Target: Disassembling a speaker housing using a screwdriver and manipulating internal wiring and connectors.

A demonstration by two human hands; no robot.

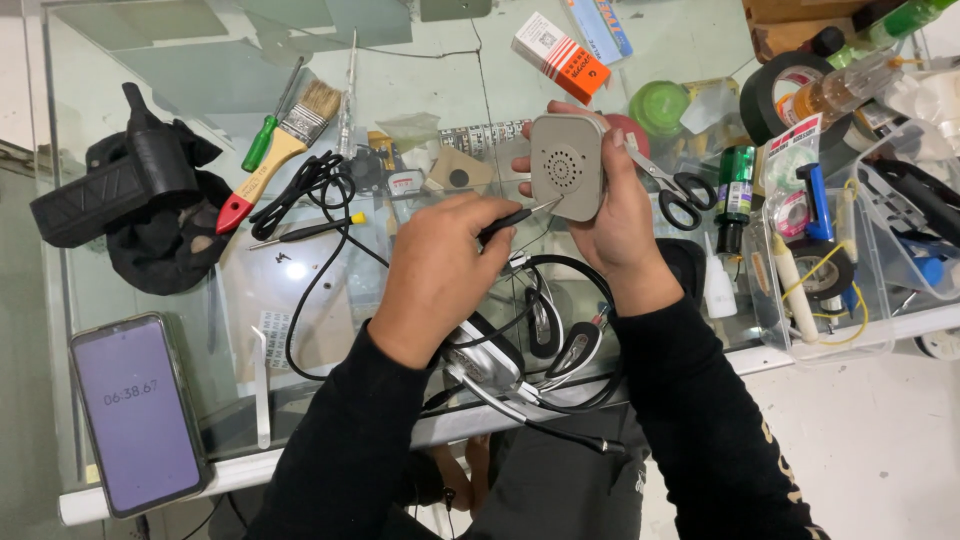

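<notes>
Looking down from the head camera, two hands in black sleeves work over a glass table (150, 70).

The right hand (620, 215) is closed around a small grey box (567, 165). The box has rounded corners and a ring of little holes on its face. It is held up above the table, near the middle of the picture, a bit toward 1 o'clock. The thumb sits on the box's right edge and fingertips peek out behind its left side.

The left hand (440, 270) is closed around a thin black tool (515, 218). The tool's metal tip points toward 2 o'clock and touches the lower edge of the box.

Under the hands, at 6 o'clock, lies a headset (545, 340) with a black cord.

At 3 o'clock from the box are scissors (675, 190) with black handles. Further toward 3 o'clock stands a clear bin (880, 330) full of small things.

At 12 o'clock lies an orange and white carton (560, 55).

At 10 o'clock lies a paintbrush (280, 150) with a red handle end, just beside a green screwdriver (265, 135). A black cable (315, 195) curls near them.

At 9 o'clock is a black strap (120, 190) on dark cloth.

At 8 o'clock a phone (138, 415) with a purple screen rests at the table's edge.
</notes>
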